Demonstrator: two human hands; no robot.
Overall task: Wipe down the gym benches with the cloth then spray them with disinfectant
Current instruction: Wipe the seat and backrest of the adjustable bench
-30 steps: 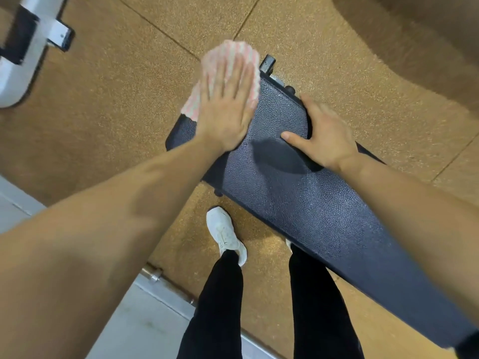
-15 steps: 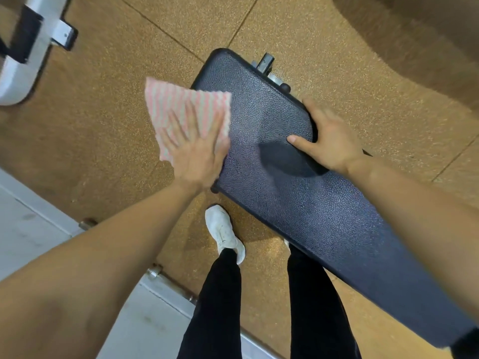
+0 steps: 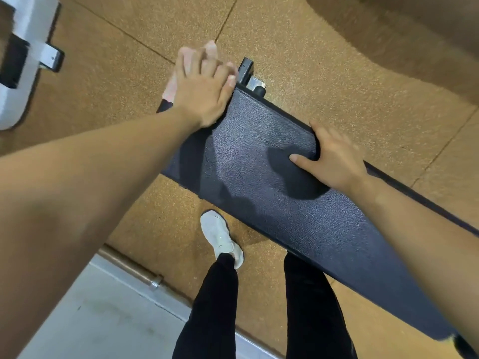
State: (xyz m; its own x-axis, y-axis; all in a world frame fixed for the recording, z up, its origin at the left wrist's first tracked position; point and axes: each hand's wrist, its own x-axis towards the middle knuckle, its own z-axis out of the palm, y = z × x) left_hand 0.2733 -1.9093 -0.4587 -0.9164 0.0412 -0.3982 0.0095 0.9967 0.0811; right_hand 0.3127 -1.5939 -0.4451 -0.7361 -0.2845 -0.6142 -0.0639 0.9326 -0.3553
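Note:
A long black padded gym bench [image 3: 272, 182] runs from the upper middle to the lower right. My left hand [image 3: 204, 92] lies flat with spread fingers on a pink-and-white striped cloth [image 3: 186, 58], pressing it onto the bench's far end; most of the cloth is hidden under the hand. My right hand [image 3: 334, 159] holds the bench's far long edge, thumb on the pad and fingers curled over the side. No spray bottle is in view.
Brown speckled rubber floor [image 3: 324, 60] surrounds the bench. White and black gym equipment [image 3: 23, 63] stands at the upper left. A metal bar [image 3: 134, 268] lies along the edge of a grey floor section [image 3: 103, 320]. My legs and a white shoe [image 3: 220, 237] stand beside the bench.
My left hand swept the cloth from the bench's near left edge back up onto its far end. My right hand kept its hold on the far edge.

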